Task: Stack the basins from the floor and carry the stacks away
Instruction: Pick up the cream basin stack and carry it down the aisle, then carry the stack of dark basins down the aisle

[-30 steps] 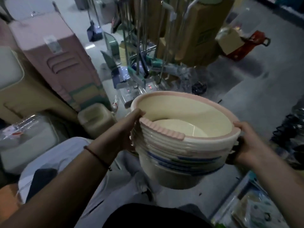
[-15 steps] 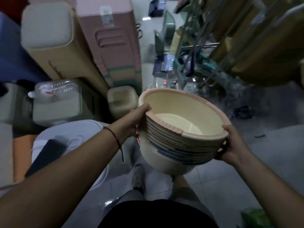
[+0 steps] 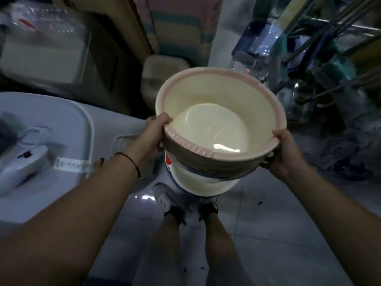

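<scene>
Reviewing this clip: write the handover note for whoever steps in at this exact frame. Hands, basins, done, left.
Left hand: grips the near-left rim of the stack of basins.
Right hand: grips the right rim.
Stack: nested, cream with a pink top rim, held off the tiled floor above the feet, tilted toward the person.
Done: these basins are stacked and lifted.
Left: carry it away and set it down; any more basins on the floor are not in view.
</scene>
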### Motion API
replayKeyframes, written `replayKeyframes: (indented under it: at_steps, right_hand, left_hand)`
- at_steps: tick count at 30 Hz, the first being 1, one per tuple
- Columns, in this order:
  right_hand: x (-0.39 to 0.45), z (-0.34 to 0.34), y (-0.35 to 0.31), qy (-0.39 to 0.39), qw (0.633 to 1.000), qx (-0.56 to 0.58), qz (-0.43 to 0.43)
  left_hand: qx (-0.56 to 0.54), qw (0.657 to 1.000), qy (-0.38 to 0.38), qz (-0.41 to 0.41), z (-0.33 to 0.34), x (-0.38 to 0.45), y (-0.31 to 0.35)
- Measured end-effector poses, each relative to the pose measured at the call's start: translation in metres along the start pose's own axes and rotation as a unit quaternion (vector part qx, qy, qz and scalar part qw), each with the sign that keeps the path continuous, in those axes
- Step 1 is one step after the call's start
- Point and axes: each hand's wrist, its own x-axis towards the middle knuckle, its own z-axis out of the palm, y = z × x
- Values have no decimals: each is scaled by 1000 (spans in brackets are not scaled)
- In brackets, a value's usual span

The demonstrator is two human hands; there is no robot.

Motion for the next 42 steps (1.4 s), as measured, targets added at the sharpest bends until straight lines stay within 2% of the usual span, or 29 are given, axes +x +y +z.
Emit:
replayKeyframes:
  at_steps: [7, 13, 20, 24, 25, 27, 29, 31, 34, 37, 42]
  right_hand:
    - [83, -25, 84, -21, 1000, 15, 17]
    - [131, -48, 160, 10, 996, 58, 70]
    - [148, -53, 178, 49, 993, -71, 80]
    - [129, -43, 154, 75, 975, -183, 97]
    - [121, -39, 145, 83, 967, -229, 74]
    - [99, -27, 117, 99, 935, -340, -27]
    - [69, -11, 82, 80, 877, -454, -137]
    - [30, 11, 42, 49, 804, -553, -213]
    - [-53, 52, -24, 28, 707, -643, -293]
    - [-154, 94, -85, 24, 645, -658, -387]
    - [-315, 160, -178, -7, 551, -645, -529]
  left_hand:
    - [-35, 995, 39, -81, -12, 60, -110]
    - [74, 988, 120, -62, -15, 84, -194]
    - [118, 984, 127, -47, -16, 98, -213]
    - [191, 977, 80, -53, -21, 91, -197]
    - [215, 973, 70, -48, -22, 85, -186]
    - [218, 973, 65, -29, -24, 68, -156]
    - [220, 973, 73, 6, -23, 42, -113]
    - [311, 944, 84, 72, -25, 7, -59]
    - [473, 861, 89, 165, -40, -53, 27]
    - [584, 765, 133, 239, -70, -126, 110]
    - [620, 642, 249, 376, -108, -271, 237]
